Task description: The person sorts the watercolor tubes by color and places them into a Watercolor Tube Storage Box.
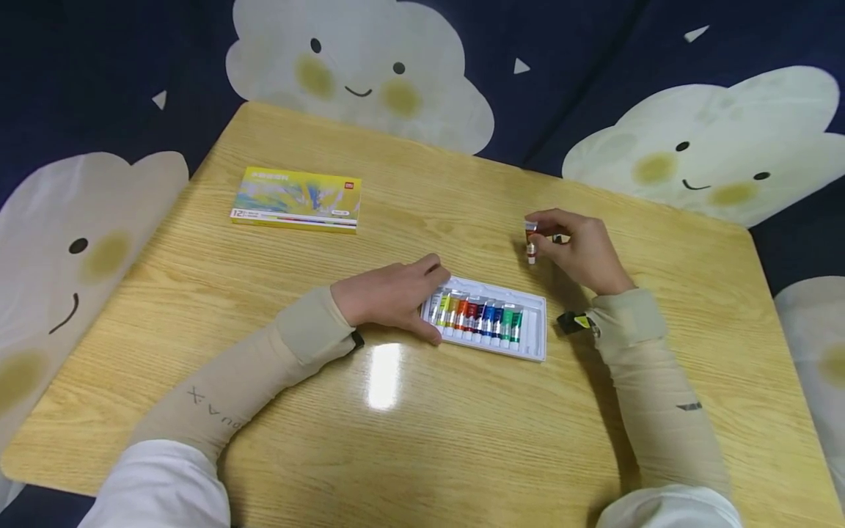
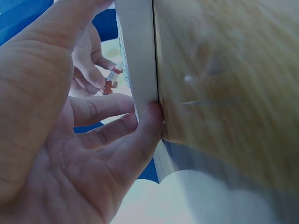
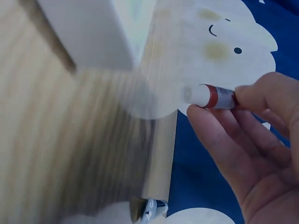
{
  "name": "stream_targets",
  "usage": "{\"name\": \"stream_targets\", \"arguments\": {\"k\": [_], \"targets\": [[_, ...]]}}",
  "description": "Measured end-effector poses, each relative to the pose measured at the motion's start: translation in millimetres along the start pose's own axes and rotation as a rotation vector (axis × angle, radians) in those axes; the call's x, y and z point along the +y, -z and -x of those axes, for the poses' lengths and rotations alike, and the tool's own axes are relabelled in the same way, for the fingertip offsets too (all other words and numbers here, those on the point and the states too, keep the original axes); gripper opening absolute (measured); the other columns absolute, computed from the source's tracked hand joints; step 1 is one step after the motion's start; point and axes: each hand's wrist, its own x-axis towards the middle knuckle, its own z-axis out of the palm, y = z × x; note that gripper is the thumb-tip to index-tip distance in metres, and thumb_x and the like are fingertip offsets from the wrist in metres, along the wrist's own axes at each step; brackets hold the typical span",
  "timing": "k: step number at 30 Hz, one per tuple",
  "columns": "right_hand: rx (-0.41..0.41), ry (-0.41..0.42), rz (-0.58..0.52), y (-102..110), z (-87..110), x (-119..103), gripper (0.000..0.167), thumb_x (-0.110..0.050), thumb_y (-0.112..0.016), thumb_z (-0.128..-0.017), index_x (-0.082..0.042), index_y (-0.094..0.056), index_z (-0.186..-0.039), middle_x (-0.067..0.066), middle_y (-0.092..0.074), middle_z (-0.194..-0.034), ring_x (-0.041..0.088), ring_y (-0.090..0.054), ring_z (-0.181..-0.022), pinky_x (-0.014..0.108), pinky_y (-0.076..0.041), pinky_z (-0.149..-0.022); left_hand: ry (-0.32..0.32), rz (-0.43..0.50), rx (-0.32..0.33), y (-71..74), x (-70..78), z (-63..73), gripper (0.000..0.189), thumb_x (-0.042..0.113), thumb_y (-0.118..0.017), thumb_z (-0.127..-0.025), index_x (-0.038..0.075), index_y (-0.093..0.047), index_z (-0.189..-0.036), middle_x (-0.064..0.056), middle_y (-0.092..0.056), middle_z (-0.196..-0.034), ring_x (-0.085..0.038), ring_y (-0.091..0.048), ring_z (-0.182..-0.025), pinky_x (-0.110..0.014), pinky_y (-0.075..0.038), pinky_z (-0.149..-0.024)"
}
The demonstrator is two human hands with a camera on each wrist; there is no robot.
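Note:
A white plastic tray (image 1: 536, 323) holds a row of paint tubes (image 1: 485, 320) running from yellow through orange, red and blue to green. My left hand (image 1: 396, 297) grips the tray by its left end, thumb at the near side and fingers at the far side. Beyond the tray, my right hand (image 1: 584, 249) pinches a small red-brown paint tube (image 3: 219, 97) between thumb and fingers, its white cap (image 1: 532, 258) pointing down in the head view. Another paint tube (image 3: 152, 210) lies on the table behind the right hand, mostly hidden by it in the head view.
At the back left of the wooden table (image 1: 422, 440) lies a flat yellow paint box (image 1: 297, 199) with a printed lid. Dark blue cloth (image 1: 541, 95) with white clouds hangs around the table's far and side edges.

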Motion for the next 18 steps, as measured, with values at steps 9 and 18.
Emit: {"name": "stream_targets", "arguments": {"k": [9,18], "targets": [[0.044,-0.121,-0.114,-4,12.5,-8,0.028,-0.009,-0.073,-0.092,-0.013,-0.075,-0.119,0.013,-0.077,-0.105,-0.005,-0.065,-0.085,0.008,-0.048,-0.074,-0.010,0.006,0.006,-0.2,0.1,-0.7,0.089,0.059,-0.081,-0.082,0.002,-0.048,-0.142,-0.010,-0.050,-0.124,-0.018,-0.055,-0.089,-0.034,-0.055,-0.085],[0.070,-0.125,-0.172,-4,25.0,-13,0.029,-0.009,-0.074,-0.091,-0.008,-0.075,-0.120,0.019,-0.076,-0.106,-0.012,-0.064,-0.083,0.007,-0.050,-0.074,-0.006,0.012,0.005,-0.3,-0.6,-0.4,0.090,0.059,-0.080,-0.083,0.002,-0.047,-0.143,-0.010,-0.050,-0.125,-0.019,-0.055,-0.089,-0.034,-0.055,-0.085]]}}
